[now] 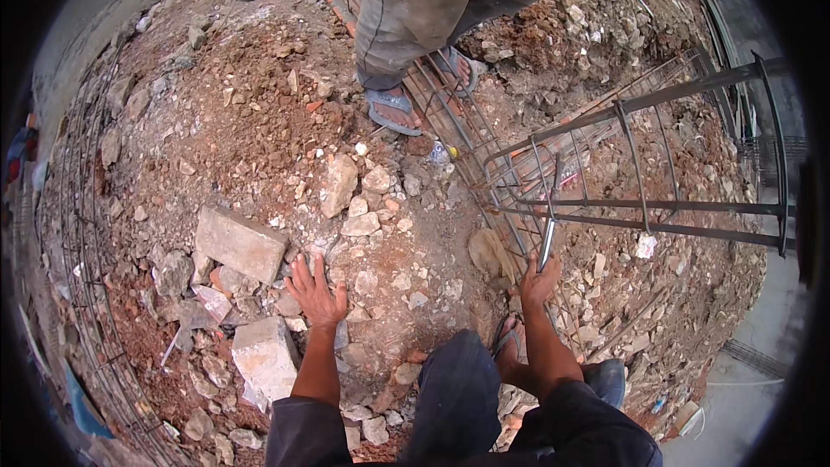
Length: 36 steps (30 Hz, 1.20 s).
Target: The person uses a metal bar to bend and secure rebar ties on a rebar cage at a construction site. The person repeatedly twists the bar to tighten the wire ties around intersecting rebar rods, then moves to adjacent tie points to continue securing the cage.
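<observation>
Red dirt and broken stones lie everywhere. Spread flat, the left hand (316, 291) leans empty on grey rocks (259, 355). Closed tight, the right hand (538, 281) holds a shiny metal hook tool (547, 240) against the rusty steel bar cage (553, 182), likely twisting wire next.

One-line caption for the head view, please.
Crouched on rubble, left hand flat on the stones, right hand holding a metal tool at a rebar cage; another person's sandalled foot nearby.
</observation>
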{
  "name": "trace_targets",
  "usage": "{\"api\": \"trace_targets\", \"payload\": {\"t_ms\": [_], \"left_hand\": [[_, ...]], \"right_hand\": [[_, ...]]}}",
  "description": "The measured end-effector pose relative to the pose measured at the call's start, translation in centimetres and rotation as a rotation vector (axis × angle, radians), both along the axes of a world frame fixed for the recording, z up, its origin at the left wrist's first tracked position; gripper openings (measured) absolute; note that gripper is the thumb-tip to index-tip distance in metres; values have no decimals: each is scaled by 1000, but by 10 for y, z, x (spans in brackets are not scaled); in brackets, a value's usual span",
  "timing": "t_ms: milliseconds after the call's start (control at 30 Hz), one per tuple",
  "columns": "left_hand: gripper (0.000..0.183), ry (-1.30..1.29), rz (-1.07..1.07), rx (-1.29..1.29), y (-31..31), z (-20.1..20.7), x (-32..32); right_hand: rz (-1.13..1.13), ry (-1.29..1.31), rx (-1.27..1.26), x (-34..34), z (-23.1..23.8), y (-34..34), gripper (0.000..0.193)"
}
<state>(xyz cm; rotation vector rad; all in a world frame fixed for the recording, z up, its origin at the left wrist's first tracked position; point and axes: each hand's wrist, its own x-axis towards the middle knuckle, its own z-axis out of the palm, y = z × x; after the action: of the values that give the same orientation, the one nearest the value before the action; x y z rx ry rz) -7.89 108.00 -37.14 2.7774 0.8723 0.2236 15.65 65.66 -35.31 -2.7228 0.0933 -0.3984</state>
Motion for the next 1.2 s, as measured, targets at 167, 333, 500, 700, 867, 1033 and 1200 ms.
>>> {"api": "trace_targets", "payload": {"t_ms": [167,333,500,700,867,1033,1200], "left_hand": [[78,26,21,-15,1,1,-9],[83,42,19,-44,1,2,-4],[79,102,-12,-17,3,5,-3],[84,86,-37,-36,0,-3,-4],[93,101,-122,571,21,-68,-17],[90,-106,10,61,14,-35,-1],[81,-652,-408,-1038,-40,198,226]], "right_hand": [[96,224,17,3,11,-6,54],[240,659,-300,37,22,-31,59],[153,843,-424,57,11,-65,52],[-4,599,-207,38,21,-54,49],[-237,602,-169,27,30,-16,58],[-105,716,-138,45,60,-13,59],[131,709,-17,67,124,-83,70]]}}
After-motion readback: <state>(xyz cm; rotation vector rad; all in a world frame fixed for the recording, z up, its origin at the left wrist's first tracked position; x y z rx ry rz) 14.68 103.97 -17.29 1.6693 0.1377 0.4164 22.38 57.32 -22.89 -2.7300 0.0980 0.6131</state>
